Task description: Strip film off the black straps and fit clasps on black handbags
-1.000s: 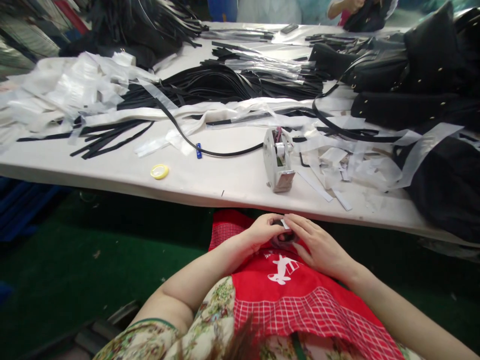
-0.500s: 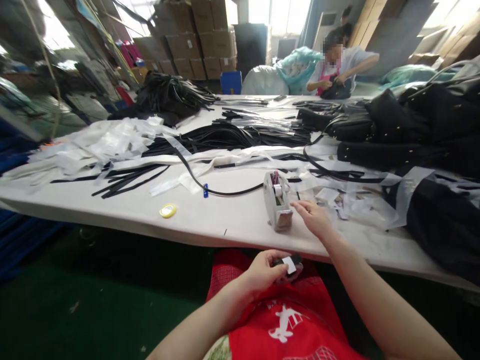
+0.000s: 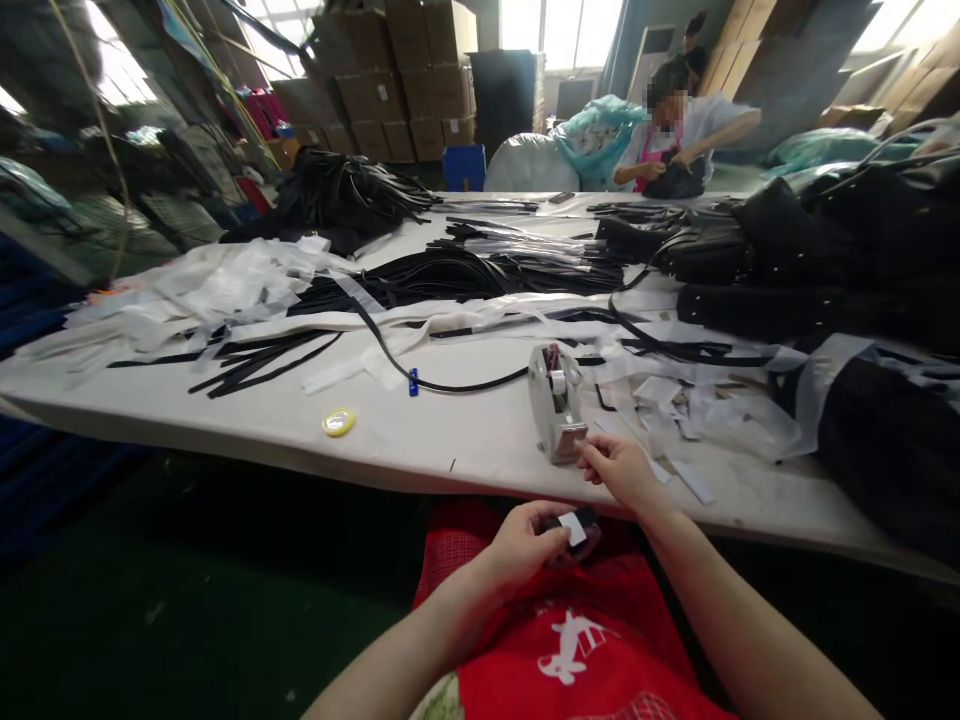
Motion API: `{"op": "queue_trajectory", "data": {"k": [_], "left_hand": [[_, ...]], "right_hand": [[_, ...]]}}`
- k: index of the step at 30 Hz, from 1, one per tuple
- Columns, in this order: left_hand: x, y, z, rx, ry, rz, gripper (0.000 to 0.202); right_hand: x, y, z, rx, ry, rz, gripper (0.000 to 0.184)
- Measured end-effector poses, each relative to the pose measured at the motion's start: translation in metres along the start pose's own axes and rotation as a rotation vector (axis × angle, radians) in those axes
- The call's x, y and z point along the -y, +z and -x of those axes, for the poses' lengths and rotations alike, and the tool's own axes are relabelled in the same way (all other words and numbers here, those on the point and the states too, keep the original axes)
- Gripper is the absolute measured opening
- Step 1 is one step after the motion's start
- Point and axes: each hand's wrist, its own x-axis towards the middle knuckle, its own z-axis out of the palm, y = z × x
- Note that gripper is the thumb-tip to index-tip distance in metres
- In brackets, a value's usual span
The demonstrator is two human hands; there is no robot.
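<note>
Piece (image 3: 576,528) with label sits in left hand (image 3: 525,546).

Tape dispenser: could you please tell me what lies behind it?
A black strap runs behind the tape dispenser, with clear plastic strips beyond. Its body covers part of the strap.

A white bench (image 3: 420,440) carries black straps (image 3: 480,275), plastic sleeves (image 3: 217,285), bags (image 3: 817,260), a tape dispenser (image 3: 556,402) and a yellow roll (image 3: 338,422).
</note>
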Motion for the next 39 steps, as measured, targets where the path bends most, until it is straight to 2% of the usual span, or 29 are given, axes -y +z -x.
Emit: {"op": "queue_trajectory", "data": {"k": [2, 5, 8, 12, 19, 24, 28, 30, 34, 36, 39], "left_hand": [[-0.002, 0.002, -0.002, 0.003, 0.038, 0.009, 0.045], [-0.006, 0.005, -0.005, -0.016, 0.116, -0.023, 0.046], [-0.008, 0.007, -0.006, -0.079, 0.203, -0.137, 0.041], [-0.010, 0.009, -0.007, -0.143, 0.295, -0.309, 0.037], [-0.015, 0.014, -0.003, -0.192, 0.405, -0.495, 0.035], [-0.015, 0.014, -0.002, -0.205, 0.426, -0.507, 0.032], [-0.015, 0.017, 0.001, -0.334, 0.455, -0.520, 0.026], [-0.015, 0.020, 0.005, -0.381, 0.557, -0.607, 0.025], [-0.018, 0.022, 0.010, -0.386, 0.864, -0.841, 0.030], [-0.018, 0.020, 0.011, -0.390, 0.937, -0.917, 0.032], [-0.013, 0.014, 0.008, -0.394, 0.958, -0.965, 0.033]], "right_hand": [[-0.008, -0.002, 0.006, 0.012, 0.058, -0.006, 0.039], [-0.009, -0.008, 0.025, 0.023, 0.030, -0.037, 0.039], [-0.004, -0.014, 0.053, 0.137, 0.046, -0.134, 0.041], [-0.006, -0.011, 0.077, 0.292, 0.149, -0.217, 0.042], [-0.016, 0.000, 0.075, 0.269, 0.255, -0.240, 0.050], [-0.018, 0.001, 0.072, 0.344, 0.301, -0.311, 0.052], [-0.014, 0.004, 0.075, 0.430, 0.255, -0.400, 0.049], [-0.011, 0.008, 0.078, 0.404, 0.229, -0.468, 0.047], [-0.004, 0.019, 0.081, 0.265, 0.094, -0.532, 0.042], [-0.001, 0.023, 0.083, 0.218, 0.023, -0.540, 0.039], [0.002, 0.026, 0.084, 0.202, -0.008, -0.565, 0.036]]}}
